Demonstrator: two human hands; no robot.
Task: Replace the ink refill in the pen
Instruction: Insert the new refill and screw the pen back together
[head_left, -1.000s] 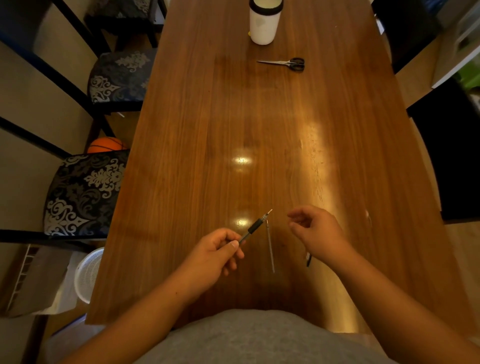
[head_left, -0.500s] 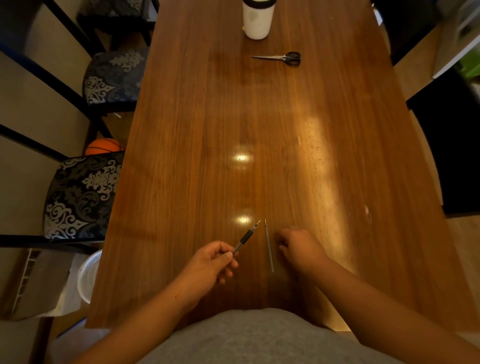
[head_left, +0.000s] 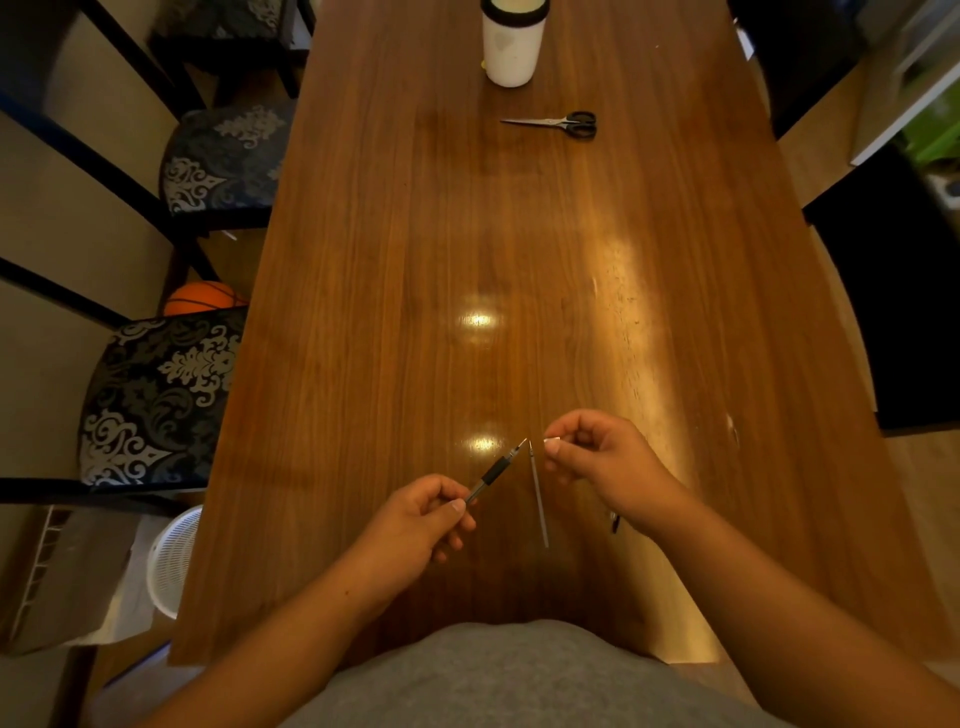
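My left hand (head_left: 415, 525) grips the rear of the pen (head_left: 493, 473), which has a black rubber grip and a bare point aimed up and to the right. A thin grey ink refill (head_left: 538, 499) lies on the wooden table (head_left: 519, 260) between my hands, pointing away from me. My right hand (head_left: 597, 457) hovers just right of the pen's point, thumb and forefinger pinched together; I cannot see whether anything small sits in the pinch. A small dark pen part (head_left: 614, 521) lies on the table beside my right wrist.
Black-handled scissors (head_left: 558, 123) and a white cylindrical container (head_left: 511, 44) sit at the table's far end. Patterned chairs (head_left: 156, 395) line the left side, with an orange ball (head_left: 202, 297) and a white basket (head_left: 174, 561) on the floor.
My right hand dropped to the table near the refill, then rose again with fingers pinched beside the pen's point. The left hand kept hold of the pen and shifted slightly.
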